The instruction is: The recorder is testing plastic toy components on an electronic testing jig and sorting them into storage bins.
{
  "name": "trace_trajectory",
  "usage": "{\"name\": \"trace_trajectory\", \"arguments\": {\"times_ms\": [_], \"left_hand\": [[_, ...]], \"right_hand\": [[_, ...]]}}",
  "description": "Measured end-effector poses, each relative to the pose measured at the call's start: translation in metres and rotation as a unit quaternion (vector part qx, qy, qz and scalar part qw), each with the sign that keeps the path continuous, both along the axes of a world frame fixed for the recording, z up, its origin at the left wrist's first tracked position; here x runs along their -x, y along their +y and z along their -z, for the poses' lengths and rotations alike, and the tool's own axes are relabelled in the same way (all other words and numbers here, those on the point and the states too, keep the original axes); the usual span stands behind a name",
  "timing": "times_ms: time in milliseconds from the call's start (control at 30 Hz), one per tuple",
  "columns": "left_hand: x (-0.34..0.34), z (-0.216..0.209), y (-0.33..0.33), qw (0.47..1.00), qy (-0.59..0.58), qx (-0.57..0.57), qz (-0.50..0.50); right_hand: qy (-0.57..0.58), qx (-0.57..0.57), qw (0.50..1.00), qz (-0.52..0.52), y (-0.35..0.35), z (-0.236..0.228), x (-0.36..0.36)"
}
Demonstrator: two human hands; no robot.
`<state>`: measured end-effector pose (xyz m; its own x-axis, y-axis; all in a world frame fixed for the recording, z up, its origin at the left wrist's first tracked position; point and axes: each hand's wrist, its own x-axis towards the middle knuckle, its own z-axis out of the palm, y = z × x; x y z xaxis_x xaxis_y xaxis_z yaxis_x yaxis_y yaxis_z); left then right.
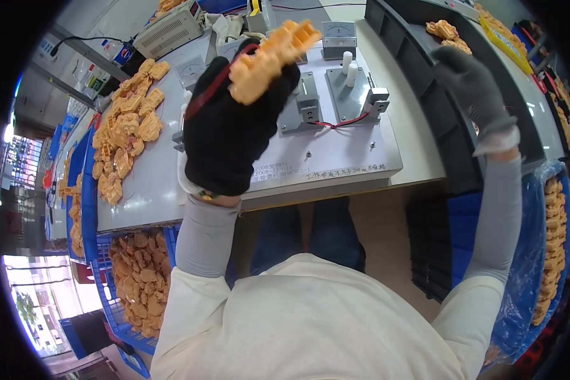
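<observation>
Head view: the left hand (234,126), in a black glove with a red band, is raised over the middle of the work, closed around an orange plastic piece (273,60); the piece sticks out at the far end of the glove, tilted up toward the right, and the exact placing of the fingertips is hidden. The right hand (476,88), in a grey glove, is well apart from that piece, reaching over a dark grey tray (417,85) on the right; it is blurred, so I cannot tell whether its fingers are spread or pinching anything. Just beyond its fingertips, a few loose orange pieces (446,31) lie inside the tray. Below and beyond the left hand, a white board (354,152) rests on the surface (142,212), carrying metal plates (339,95), upright white pegs (351,75) and red and black wires (335,125). A small meter (339,41) stands behind the plates. To the left of the left hand, a pile of orange pieces (126,130) spreads along the surface. Lower left, a blue crate (109,297) is filled with more orange parts (142,278), and at the far right orange parts also line a bin with blue plastic sheeting (519,278).
</observation>
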<state>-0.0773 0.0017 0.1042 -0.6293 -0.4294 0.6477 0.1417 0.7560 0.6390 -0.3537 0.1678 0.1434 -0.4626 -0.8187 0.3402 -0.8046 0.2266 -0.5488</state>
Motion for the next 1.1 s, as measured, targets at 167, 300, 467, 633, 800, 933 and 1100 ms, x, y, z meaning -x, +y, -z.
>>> {"name": "trace_trajectory", "arguments": {"times_ms": [167, 300, 467, 633, 800, 933, 1100], "left_hand": [[0.057, -0.015, -0.019, 0.976, 0.026, 0.208, -0.056], [0.118, -0.006, -0.052, 0.941, 0.221, 0.188, 0.176], [0.168, 0.001, -0.031, 0.995, 0.062, 0.064, 0.033], [0.179, 0.009, -0.03, 0.927, 0.078, 0.366, 0.002], [0.177, 0.015, -0.03, 0.948, -0.016, 0.317, 0.01], [0.181, 0.008, -0.025, 0.945, -0.052, 0.324, 0.005], [0.177, 0.014, -0.009, 0.948, -0.112, 0.298, 0.007]], "right_hand": [[-0.085, -0.031, 0.994, 0.054, 0.006, 0.057, -0.071], [-0.242, 0.174, 0.951, 0.081, -0.007, 0.091, -0.086], [-0.244, 0.236, 0.933, 0.118, -0.011, 0.099, -0.103], [-0.353, 0.33, 0.875, 0.036, -0.003, 0.124, -0.098], [-0.296, 0.359, 0.885, 0.017, -0.005, 0.13, -0.1], [-0.275, 0.353, 0.894, 0.023, -0.004, 0.129, -0.099], [-0.289, 0.364, 0.885, 0.003, -0.004, 0.131, -0.098]]}}
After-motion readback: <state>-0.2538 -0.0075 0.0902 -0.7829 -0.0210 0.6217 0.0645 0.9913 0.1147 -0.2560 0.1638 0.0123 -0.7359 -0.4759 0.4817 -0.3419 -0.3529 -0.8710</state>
